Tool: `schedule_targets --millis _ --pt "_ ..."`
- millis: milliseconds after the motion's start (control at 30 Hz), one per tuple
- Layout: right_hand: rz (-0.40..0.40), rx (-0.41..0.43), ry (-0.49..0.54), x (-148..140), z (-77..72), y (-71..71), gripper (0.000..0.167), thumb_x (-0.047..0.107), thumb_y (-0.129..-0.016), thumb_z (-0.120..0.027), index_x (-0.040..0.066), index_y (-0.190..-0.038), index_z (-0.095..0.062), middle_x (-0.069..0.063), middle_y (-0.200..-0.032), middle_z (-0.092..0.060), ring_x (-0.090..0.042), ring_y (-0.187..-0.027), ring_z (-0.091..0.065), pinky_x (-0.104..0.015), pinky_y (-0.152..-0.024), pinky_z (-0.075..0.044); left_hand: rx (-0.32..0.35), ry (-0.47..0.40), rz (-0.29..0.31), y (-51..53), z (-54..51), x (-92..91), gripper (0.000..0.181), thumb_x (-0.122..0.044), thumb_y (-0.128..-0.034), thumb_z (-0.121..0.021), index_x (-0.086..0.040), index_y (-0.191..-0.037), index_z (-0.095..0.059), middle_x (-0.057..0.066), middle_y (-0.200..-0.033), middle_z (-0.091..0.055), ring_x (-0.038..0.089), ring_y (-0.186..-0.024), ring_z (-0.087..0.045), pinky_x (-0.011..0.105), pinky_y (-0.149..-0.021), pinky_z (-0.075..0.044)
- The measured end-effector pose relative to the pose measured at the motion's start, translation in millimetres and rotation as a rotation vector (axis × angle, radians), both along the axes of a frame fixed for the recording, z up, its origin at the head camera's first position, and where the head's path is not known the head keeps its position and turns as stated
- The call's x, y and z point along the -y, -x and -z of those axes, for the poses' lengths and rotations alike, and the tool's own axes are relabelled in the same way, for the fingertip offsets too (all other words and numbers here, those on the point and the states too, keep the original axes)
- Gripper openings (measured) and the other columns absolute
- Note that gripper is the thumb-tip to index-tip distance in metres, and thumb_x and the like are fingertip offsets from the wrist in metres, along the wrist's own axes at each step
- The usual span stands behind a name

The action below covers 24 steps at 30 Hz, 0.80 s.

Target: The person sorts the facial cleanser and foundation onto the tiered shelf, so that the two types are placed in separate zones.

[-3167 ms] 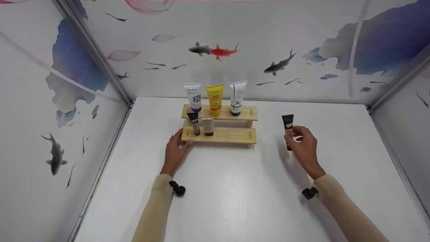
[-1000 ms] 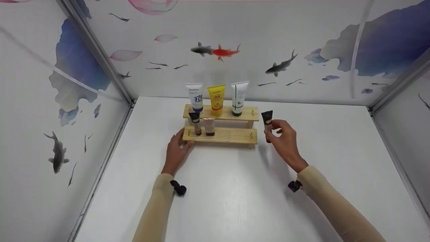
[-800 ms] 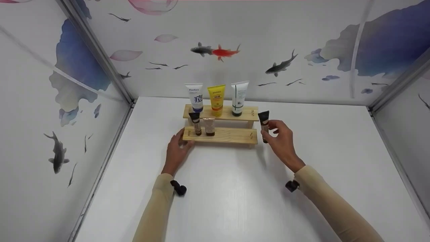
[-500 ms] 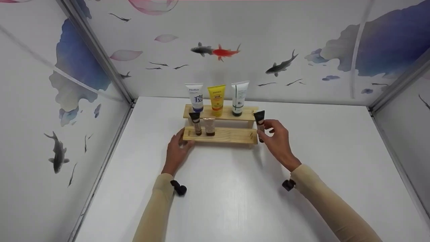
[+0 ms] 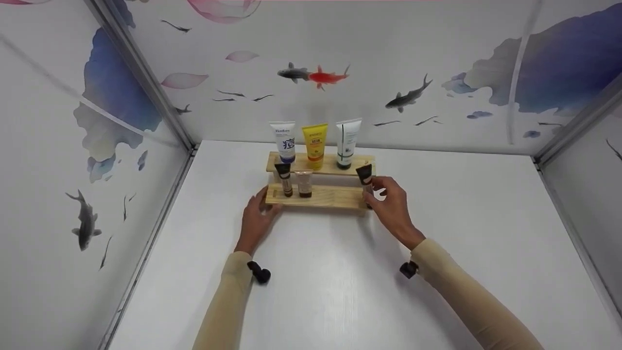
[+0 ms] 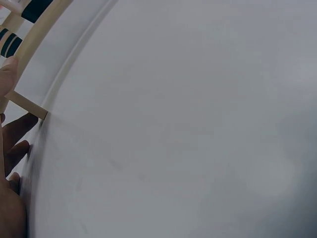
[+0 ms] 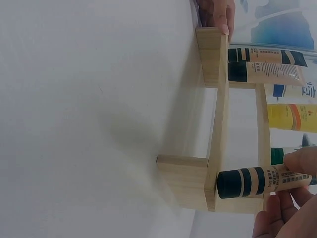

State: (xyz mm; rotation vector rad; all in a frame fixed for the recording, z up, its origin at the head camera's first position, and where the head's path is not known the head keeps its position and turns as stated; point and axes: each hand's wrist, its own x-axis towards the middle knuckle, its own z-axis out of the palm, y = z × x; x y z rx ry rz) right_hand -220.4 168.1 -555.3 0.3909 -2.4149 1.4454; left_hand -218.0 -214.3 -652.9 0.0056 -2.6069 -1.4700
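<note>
My right hand (image 5: 393, 206) pinches a small beige tube with a black cap end (image 7: 247, 181), upright in the head view, at the right end of the lower shelf of a two-step wooden rack (image 5: 335, 196). In the right wrist view its cap is right by the board; whether it touches I cannot tell. My left hand (image 5: 255, 221) grips the rack's lower left end, thumb (image 6: 8, 74) on the board and fingers by the leg. On the lower shelf, toward the left, stand a similar dark-ended tube (image 5: 285, 181) and a pinkish tube (image 5: 304, 182).
A white-and-blue tube (image 5: 284, 141), a yellow tube (image 5: 315, 145) and a white tube with a green line (image 5: 348, 142) stand on the upper shelf. The rack is on a white table (image 5: 311, 282), near the printed back wall (image 5: 233, 112). Side walls flank the table.
My right hand has carried the small tube leftward from beside the rack to the lower shelf's right end. My left hand stays at the rack, and the other tubes stand as before.
</note>
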Motion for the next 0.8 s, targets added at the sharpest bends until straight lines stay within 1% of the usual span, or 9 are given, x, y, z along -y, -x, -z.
schedule_targets --millis 100,300,533,700,800 --pt "-0.004 0.001 0.001 3.6 0.8 0.0 0.031 0.004 -0.099 -0.080 0.000 -0.129 -0.073 -0.017 -0.114 -0.071 -0.030 -0.106 -0.065 -0.057 -0.091 -0.056 0.007 0.007 -0.003 0.0 0.0 0.0 0.080 -0.050 -0.1046 -0.076 -0.015 -0.170 -0.044 0.011 -0.168 -0.051 0.034 -0.160 -0.041 0.048 -0.138 -0.015" --pt "-0.031 -0.003 0.013 12.8 -1.9 -2.5 0.033 0.005 -0.101 -0.079 0.000 -0.132 -0.071 -0.016 -0.116 -0.071 -0.032 -0.108 -0.065 -0.061 -0.091 -0.054 0.028 0.015 -0.005 -0.8 -2.2 -1.0 0.083 -0.055 -0.1039 -0.074 -0.015 -0.170 -0.043 0.012 -0.169 -0.050 0.035 -0.160 -0.041 0.050 -0.138 -0.015" --pt "-0.029 0.008 0.021 22.3 -3.1 -1.2 0.033 0.006 -0.100 -0.081 0.002 -0.131 -0.072 -0.013 -0.117 -0.071 -0.028 -0.108 -0.065 -0.049 -0.091 -0.055 0.021 0.017 -0.004 0.1 -0.5 -0.7 0.084 -0.055 -0.1038 -0.075 -0.014 -0.170 -0.044 0.011 -0.169 -0.050 0.033 -0.160 -0.041 0.046 -0.138 -0.014" --pt "-0.034 0.008 0.036 29.6 -2.8 2.2 0.031 0.005 -0.100 -0.081 0.002 -0.130 -0.071 -0.012 -0.118 -0.071 -0.026 -0.108 -0.065 -0.046 -0.091 -0.055 0.017 0.013 0.000 0.8 0.2 0.2 0.084 -0.057 -0.1033 -0.075 -0.015 -0.170 -0.044 0.010 -0.169 -0.051 0.032 -0.159 -0.042 0.045 -0.138 -0.014" --pt "-0.037 0.004 0.050 35.0 -2.9 3.8 0.030 0.005 -0.100 -0.080 0.002 -0.129 -0.071 -0.013 -0.117 -0.071 -0.027 -0.107 -0.065 -0.046 -0.091 -0.055 0.014 0.007 0.002 0.3 1.0 0.8 0.086 -0.059 -0.1027 -0.074 -0.015 -0.170 -0.044 0.010 -0.168 -0.052 0.032 -0.159 -0.043 0.045 -0.138 -0.014"
